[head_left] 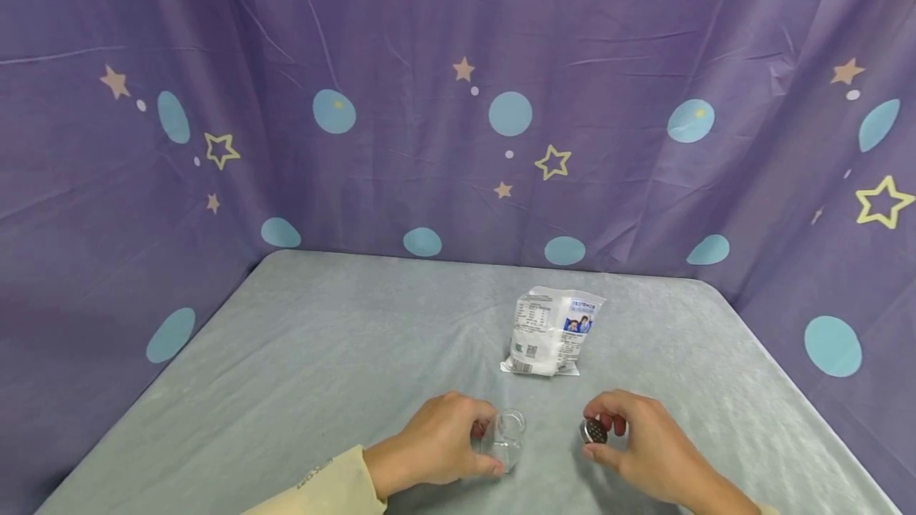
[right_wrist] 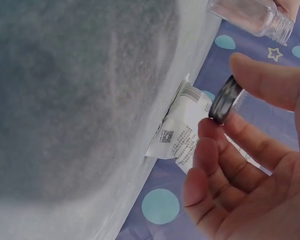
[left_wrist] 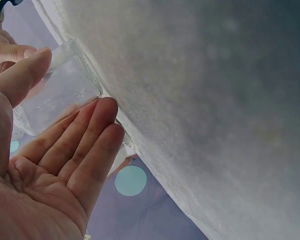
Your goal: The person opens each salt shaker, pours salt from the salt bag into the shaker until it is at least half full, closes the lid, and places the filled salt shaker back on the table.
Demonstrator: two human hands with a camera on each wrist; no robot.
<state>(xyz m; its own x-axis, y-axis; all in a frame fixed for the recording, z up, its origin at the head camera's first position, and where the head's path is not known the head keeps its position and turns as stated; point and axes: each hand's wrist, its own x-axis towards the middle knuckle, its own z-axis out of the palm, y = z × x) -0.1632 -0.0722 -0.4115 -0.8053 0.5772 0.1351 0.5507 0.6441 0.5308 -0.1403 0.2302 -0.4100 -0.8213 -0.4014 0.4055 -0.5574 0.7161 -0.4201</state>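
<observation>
A clear glass jar with an uncovered round mouth stands on the cloth, gripped from its left side by my left hand. In the left wrist view the thumb and fingers of my left hand lie on either side of the jar. My right hand pinches a dark metal lid with small holes, to the right of the jar and apart from it. The right wrist view shows the lid edge-on between thumb and fingertips of my right hand.
Behind the hands, a white printed bag stands upright on the grey cloth-covered table. A purple curtain with stars and blue dots hangs at the table's back and sides.
</observation>
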